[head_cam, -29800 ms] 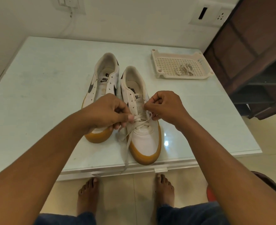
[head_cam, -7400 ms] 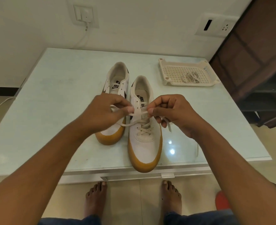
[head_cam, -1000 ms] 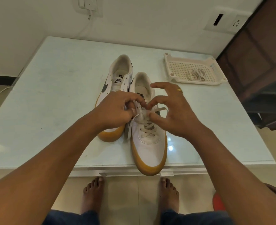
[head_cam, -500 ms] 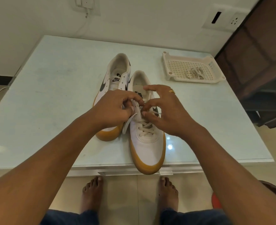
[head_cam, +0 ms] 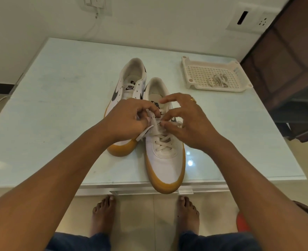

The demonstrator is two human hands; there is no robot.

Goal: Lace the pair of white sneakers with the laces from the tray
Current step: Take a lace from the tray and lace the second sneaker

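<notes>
Two white sneakers with gum soles stand side by side on the table. The right sneaker (head_cam: pixel 165 160) has a cream lace (head_cam: pixel 163 140) crossed through its lower eyelets. My left hand (head_cam: pixel 127 120) pinches one end of that lace above the tongue. My right hand (head_cam: pixel 185 120) pinches the lace beside it with thumb and forefinger, the other fingers spread. The left sneaker (head_cam: pixel 129 84) has no lace; my left hand hides its toe. A second lace (head_cam: pixel 217 80) lies bundled in the tray (head_cam: pixel 191 69).
The pale glass table (head_cam: pixel 59 109) ends just in front of the right sneaker's toe. A wall with sockets stands behind it. A dark wooden cabinet (head_cam: pixel 291 69) stands at the right. My bare feet are on the floor below the table edge.
Over the last second both hands stayed at the upper eyelets of the right sneaker; the fingers shifted slightly on the lace. More crossings show than in the oldest frame.
</notes>
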